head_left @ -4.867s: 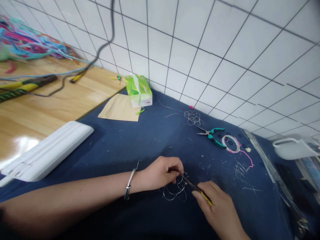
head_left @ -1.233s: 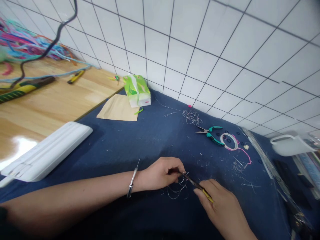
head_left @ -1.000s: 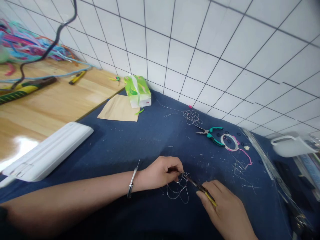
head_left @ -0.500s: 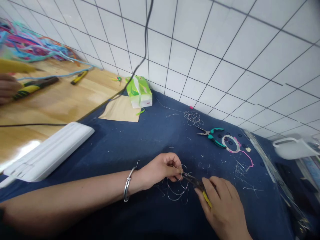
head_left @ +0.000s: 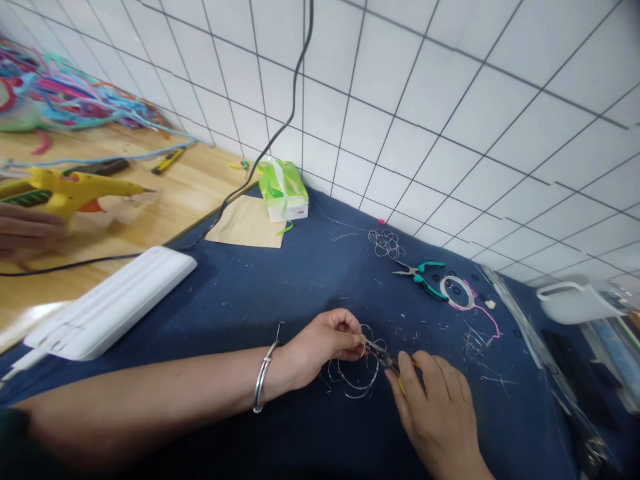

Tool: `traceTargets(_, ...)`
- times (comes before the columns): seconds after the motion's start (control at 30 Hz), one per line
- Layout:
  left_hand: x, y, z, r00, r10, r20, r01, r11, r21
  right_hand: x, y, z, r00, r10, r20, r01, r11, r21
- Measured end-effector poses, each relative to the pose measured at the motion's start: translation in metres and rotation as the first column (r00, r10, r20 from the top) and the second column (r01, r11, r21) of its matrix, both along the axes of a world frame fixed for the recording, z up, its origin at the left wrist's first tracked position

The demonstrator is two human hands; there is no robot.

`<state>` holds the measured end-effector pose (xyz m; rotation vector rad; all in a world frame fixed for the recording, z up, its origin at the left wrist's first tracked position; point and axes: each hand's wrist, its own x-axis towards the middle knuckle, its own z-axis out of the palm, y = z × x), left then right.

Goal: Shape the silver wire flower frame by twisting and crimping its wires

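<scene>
My left hand (head_left: 327, 343), with a silver bangle on its wrist, pinches a piece of looped thin silvery wire (head_left: 357, 385). The wire's curls hang below and to the right of my fingertips. In my right hand (head_left: 440, 403) is a pair of needle-nose pliers (head_left: 384, 355) with some yellow on the handles. The pliers' jaws meet the wire right at my left fingertips; whether they are closed on it is too small to tell. Both hands are low over the dark blue cloth (head_left: 260, 287).
Teal-handled pliers (head_left: 420, 273), a coil of wire (head_left: 387, 243) and a white ring (head_left: 443, 287) with pink cord lie beyond my hands. A tissue pack (head_left: 290, 190) and white power strip (head_left: 115, 300) are leftward. At far left, another person's hand (head_left: 27, 230) is by a yellow glue gun (head_left: 83, 190).
The pliers in my right hand have turned slightly, and the wire loops have shifted a little. The other person's glue gun has come further into view from the left. The view has shifted slightly.
</scene>
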<state>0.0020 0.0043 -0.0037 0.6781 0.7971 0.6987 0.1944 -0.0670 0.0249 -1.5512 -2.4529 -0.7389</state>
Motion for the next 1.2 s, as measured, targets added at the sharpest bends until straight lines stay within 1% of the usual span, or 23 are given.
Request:
traceTargets(0.17, 0.000, -0.004, 0.001, 0.998, 0.036, 0.046, -0.034, 0.999, -0.041, -0.003, 0.001, 0.003, 1.000, -0.004, 0.030, 0.004, 1.000, -0.001)
traceTargets(0.33, 0.000, -0.007, -0.002, 0.994, 0.058, 0.089, -0.051, 0.996, -0.077, -0.005, 0.001, 0.001, 0.999, 0.015, 0.034, -0.016, 1.000, 0.014)
traceTargets(0.67, 0.002, -0.014, -0.005, 0.985, 0.118, 0.123, -0.115, 0.993, -0.030, -0.008, -0.004, 0.000, 0.997, 0.000, 0.077, -0.004, 0.999, 0.052)
traceTargets(0.97, 0.003, -0.014, -0.006, 0.987, 0.116, 0.107, -0.113, 0.993, -0.034, -0.006, -0.005, -0.001, 0.995, 0.001, 0.097, -0.004, 1.000, 0.023)
traceTargets(1.2, 0.004, -0.014, -0.007, 0.983, 0.125, 0.133, -0.118, 0.991, -0.055, -0.005, -0.005, -0.004, 0.997, 0.006, 0.078, -0.007, 1.000, 0.020)
